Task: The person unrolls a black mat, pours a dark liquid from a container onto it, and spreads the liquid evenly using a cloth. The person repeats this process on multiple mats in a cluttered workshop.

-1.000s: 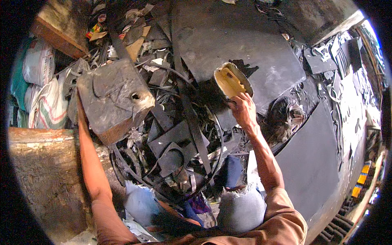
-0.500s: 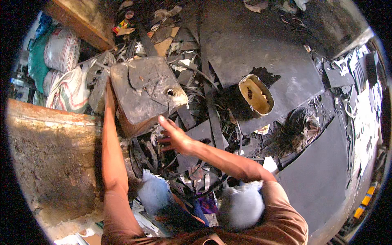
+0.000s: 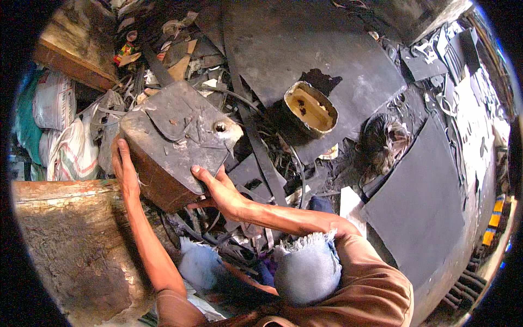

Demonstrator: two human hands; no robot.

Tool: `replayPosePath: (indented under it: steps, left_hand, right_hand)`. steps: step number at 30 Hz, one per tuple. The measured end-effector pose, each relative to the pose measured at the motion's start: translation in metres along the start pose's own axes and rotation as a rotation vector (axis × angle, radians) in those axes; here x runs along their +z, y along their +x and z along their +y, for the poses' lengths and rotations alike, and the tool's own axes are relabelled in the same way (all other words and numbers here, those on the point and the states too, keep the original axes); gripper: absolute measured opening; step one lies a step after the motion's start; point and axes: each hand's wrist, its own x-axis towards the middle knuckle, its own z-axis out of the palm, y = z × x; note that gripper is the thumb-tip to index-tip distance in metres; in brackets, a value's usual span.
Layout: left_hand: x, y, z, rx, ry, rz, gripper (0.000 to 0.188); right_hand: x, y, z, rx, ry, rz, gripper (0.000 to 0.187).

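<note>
Left of centre in the frame, the right hand [image 3: 219, 192], now off the tub [image 3: 318, 131] right of centre, joins the left hand [image 3: 126, 166], both clamping the grimy can [image 3: 173, 143] steady between them.

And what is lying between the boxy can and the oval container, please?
In the head view, a long dark strip and scraps lie between the boxy can and the oval container.

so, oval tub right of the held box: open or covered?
Open: no lid on the oval tub; its pale inside shows. How full, cannot tell.
</note>
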Motion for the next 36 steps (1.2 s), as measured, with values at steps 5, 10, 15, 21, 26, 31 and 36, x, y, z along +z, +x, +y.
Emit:
replayPosePath:
  steps: [5,10,15,21,26,31,36]
  left_hand:
    - [0.015,-0.001,0.031,0.098,-0.071,-0.013,0.071]
    - [0.032,0.000,0.095,0.316,-0.027,0.011,0.062]
    - [0.081,0.007,0.136,0.488,-0.097,-0.040,0.051]
    - [0.125,0.014,0.166,0.630,-0.030,-0.097,0.049]
    - [0.156,0.004,0.189,0.700,-0.002,-0.092,0.048]
    - [0.175,0.000,0.207,0.769,0.038,-0.143,0.049]
    - [0.180,-0.002,0.218,0.815,0.093,-0.139,0.051]
  right_hand:
    - [-0.018,-0.011,-0.012,-0.192,-0.111,0.021,0.082]
    - [-0.011,-0.048,-0.056,-0.205,-0.018,0.037,0.074]
    - [-0.045,-0.049,-0.079,-0.310,0.033,0.078,0.066]
    - [-0.080,-0.040,-0.092,-0.343,0.108,0.086,0.062]
    - [-0.103,-0.045,-0.104,-0.388,0.193,0.036,0.060]
    - [-0.125,-0.042,-0.104,-0.373,0.297,-0.006,0.063]
    - [-0.132,-0.037,-0.103,-0.347,0.298,-0.044,0.068]
